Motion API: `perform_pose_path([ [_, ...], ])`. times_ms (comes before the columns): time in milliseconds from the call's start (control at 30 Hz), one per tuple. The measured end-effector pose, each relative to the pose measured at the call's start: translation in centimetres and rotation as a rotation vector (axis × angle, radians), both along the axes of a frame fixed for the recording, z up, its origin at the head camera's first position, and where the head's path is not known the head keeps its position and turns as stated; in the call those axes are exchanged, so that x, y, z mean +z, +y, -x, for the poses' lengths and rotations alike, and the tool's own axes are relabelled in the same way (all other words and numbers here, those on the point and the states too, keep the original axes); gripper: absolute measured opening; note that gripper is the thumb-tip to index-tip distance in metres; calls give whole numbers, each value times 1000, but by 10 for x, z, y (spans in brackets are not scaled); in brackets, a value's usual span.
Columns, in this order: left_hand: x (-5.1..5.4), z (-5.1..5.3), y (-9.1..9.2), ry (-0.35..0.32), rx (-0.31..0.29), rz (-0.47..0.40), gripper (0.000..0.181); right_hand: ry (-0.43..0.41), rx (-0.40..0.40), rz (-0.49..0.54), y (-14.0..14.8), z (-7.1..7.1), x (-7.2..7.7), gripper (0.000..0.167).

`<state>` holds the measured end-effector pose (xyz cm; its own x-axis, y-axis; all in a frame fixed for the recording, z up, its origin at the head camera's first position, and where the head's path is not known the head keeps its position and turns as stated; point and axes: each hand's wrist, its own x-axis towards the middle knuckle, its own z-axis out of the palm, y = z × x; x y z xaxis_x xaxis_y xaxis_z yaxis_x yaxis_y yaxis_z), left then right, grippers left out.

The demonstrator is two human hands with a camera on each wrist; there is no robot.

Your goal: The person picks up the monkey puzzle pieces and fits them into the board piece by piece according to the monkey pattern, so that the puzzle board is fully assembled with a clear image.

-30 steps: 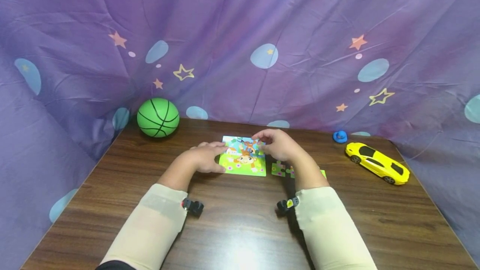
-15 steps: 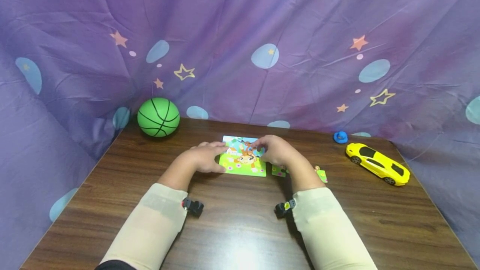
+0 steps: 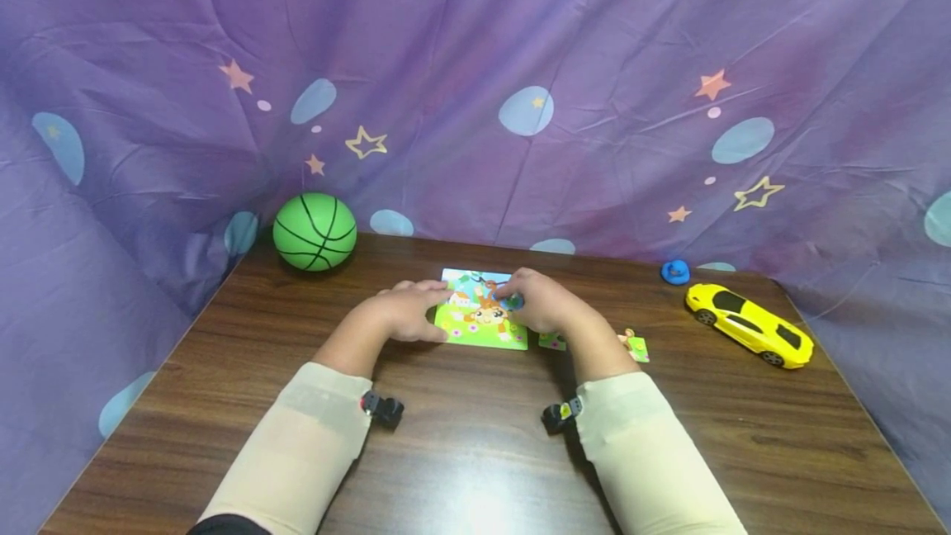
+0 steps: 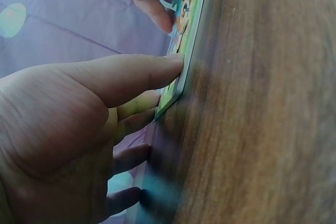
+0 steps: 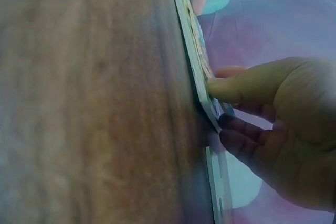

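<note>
A puzzle (image 3: pixel 483 338) with a monkey picture lies flat on the wooden table. My left hand (image 3: pixel 409 312) rests at its left edge, thumb on the near corner and fingers stretched toward the far side. In the left wrist view the left thumb (image 4: pixel 152 69) lies straight on the board. Over the puzzle's right part, my right hand (image 3: pixel 546 304) pinches a bluish puzzle piece (image 3: pixel 513 302) between thumb and fingers. The right wrist view shows the right thumb (image 5: pixel 231 88) low against the board's edge (image 5: pixel 195 72); the piece is mostly hidden there.
Loose puzzle pieces (image 3: pixel 551 341) lie right of the puzzle, partly under the right forearm; another piece (image 3: pixel 636 347) shows beyond it. A yellow toy car (image 3: pixel 746 325) and a blue rubber duck (image 3: pixel 675 272) stand right. At back left is a green ball (image 3: pixel 315 232), before a purple curtain (image 3: pixel 446 64).
My right hand has come slightly nearer and left over the puzzle, its fingers lower on the right part. More of the far-right loose piece now shows. The left hand has stayed put.
</note>
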<state>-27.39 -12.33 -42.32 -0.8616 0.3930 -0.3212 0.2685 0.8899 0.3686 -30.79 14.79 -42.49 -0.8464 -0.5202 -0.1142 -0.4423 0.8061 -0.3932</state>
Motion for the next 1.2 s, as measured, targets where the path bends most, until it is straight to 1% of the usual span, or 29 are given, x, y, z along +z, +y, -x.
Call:
perform_pose_path([
  [200,0,1,0,4,-6,6,85,11,-3,-23,-2,-2,1,44],
  [367,-1,2,0,-2,-5,10,85,19,-1,-25,-2,0,-3,45],
  [600,-1,2,0,-9,0,9,85,-23,-20,-18,-6,-1,-2,43],
  [833,-1,2,0,-4,1,10,86,-39,-41,-19,-7,-2,-1,43],
  [1067,-2,2,0,-2,4,9,86,-39,-5,-33,-3,2,-3,46],
  [1200,-2,2,0,-2,0,12,85,-28,30,-22,2,3,-3,43],
])
